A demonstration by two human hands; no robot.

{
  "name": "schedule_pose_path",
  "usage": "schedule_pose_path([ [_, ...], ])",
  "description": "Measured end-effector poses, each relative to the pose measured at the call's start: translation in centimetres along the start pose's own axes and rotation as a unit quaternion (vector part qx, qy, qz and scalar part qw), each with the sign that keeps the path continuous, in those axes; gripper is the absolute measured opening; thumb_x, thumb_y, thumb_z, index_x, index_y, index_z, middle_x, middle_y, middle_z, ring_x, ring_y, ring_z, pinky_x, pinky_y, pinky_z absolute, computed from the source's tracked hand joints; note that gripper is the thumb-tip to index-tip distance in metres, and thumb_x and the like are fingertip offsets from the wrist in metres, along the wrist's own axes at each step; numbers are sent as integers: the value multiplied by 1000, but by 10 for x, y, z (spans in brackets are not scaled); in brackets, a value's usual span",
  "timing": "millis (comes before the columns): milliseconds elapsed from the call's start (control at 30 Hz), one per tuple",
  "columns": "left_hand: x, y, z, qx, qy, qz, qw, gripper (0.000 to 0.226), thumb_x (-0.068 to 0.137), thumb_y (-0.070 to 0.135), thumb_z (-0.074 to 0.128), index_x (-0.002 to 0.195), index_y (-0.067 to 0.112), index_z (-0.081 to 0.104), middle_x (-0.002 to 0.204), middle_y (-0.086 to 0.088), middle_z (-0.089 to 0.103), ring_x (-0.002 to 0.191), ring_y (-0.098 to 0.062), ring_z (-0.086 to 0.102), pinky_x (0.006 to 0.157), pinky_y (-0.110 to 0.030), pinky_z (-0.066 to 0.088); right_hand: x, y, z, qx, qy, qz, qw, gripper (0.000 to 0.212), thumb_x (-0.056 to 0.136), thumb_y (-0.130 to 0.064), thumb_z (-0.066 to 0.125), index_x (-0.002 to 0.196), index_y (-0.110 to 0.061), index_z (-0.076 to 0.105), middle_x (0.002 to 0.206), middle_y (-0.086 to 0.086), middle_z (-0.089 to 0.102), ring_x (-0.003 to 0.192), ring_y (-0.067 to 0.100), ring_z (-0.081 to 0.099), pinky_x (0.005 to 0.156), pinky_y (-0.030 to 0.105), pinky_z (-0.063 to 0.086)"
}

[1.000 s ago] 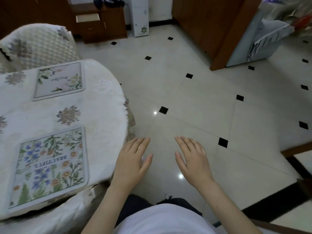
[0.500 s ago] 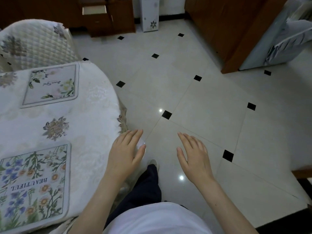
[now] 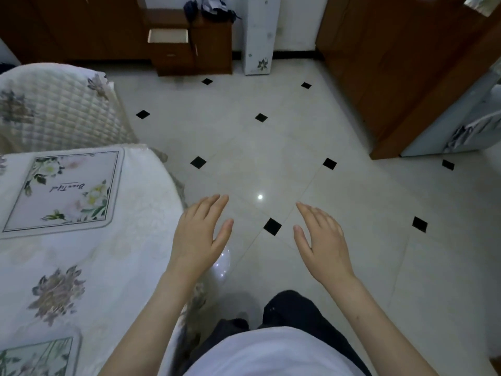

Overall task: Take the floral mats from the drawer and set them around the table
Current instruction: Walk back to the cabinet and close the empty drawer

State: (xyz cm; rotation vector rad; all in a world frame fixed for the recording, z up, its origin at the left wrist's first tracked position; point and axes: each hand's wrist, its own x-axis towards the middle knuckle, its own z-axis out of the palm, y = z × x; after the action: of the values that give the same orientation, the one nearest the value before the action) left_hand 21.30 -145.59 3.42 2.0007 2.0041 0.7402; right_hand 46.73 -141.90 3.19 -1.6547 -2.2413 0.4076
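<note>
Both the left hand [image 3: 199,237] and right hand [image 3: 322,240] are flat and hold nothing, likely because two floral mats [image 3: 65,191] already lie on the table [image 3: 130,256].

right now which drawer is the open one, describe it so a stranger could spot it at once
Look to the far wall, at the small dark wooden cabinet left of the white floral-patterned column. The open drawer is on the cabinet's upper left, pulled out so its pale inside shows. The drawer front below it sits flush and dark.
</note>
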Motion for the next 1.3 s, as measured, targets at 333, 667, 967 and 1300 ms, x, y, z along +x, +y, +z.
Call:
schedule_pose_path([
  [333, 148, 1, 69, 13, -27, -52, 998, 56, 96, 47, 29, 140, 19, 47, 141, 0, 49, 130, -20, 43, 108, -36, 33, 181, 83, 9, 10, -42, -7, 999, 58, 96, -48, 22, 147, -22, 35, 144, -1, 46, 133, 17, 40, 113, 39, 29],
  [667, 349, 20, 78, 41, 37, -97, 994, 53, 97, 45, 31, 140, 18, 46, 140, 0, 50, 130, -20, 43, 105, -42, 38, 395, 131, -25, 15, -63, -93, 994, 56, 96, -46, 25, 145, -23, 37, 141, -3, 49, 130, 15, 39, 111, 32, 24],
  [967, 447, -30, 94, 60, 12, -151, 987, 55, 96, 46, 28, 138, 17, 48, 138, 0, 52, 127, -19, 46, 103, -38, 40, 523, 122, 20, 32, -115, -134, 984, 56, 95, -47, 23, 145, -24, 37, 142, -5, 48, 132, 13, 39, 110, 32, 28],
  [1300, 619, -165, 79, 66, 3, -137, 988, 55, 96, 47, 28, 135, 16, 51, 134, -1, 55, 123, -24, 49, 100, -40, 41, 725, 59, 78, 30, -107, -142, 984, 59, 95, -47, 23, 145, -21, 39, 140, -1, 51, 130, 17, 43, 108, 33, 30],
])
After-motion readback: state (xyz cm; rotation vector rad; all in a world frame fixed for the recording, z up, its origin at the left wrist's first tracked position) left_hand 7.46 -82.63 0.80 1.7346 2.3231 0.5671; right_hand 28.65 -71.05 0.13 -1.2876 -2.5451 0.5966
